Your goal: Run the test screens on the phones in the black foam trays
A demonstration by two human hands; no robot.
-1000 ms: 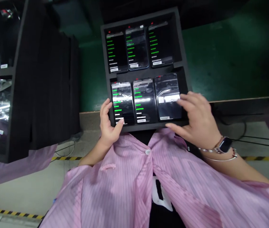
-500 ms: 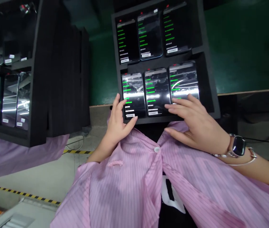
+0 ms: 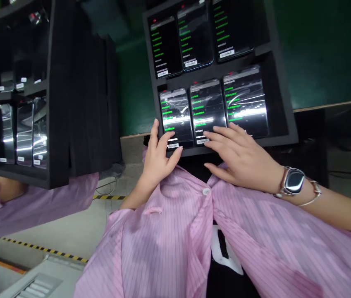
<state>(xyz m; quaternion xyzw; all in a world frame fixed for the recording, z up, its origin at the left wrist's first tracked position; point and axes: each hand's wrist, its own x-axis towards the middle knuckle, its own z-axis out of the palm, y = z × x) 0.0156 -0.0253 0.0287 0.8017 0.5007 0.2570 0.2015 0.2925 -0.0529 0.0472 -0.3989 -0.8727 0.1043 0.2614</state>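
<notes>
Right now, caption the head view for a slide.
Left hand grips a foam tray by its corner; right hand rests fingers on a lit phone.

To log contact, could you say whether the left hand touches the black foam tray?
Touching: the head view shows the left hand gripping the black foam tray.

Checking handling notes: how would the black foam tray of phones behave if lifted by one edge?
The foam tray looks thick-walled, so probably fairly stiff, yet may flex. Six phones fill it, so likely heavy for foam. Their glossy faces lie uncovered in open pockets; tilted, they might slide out, though the right hand rests on the near row.
</notes>
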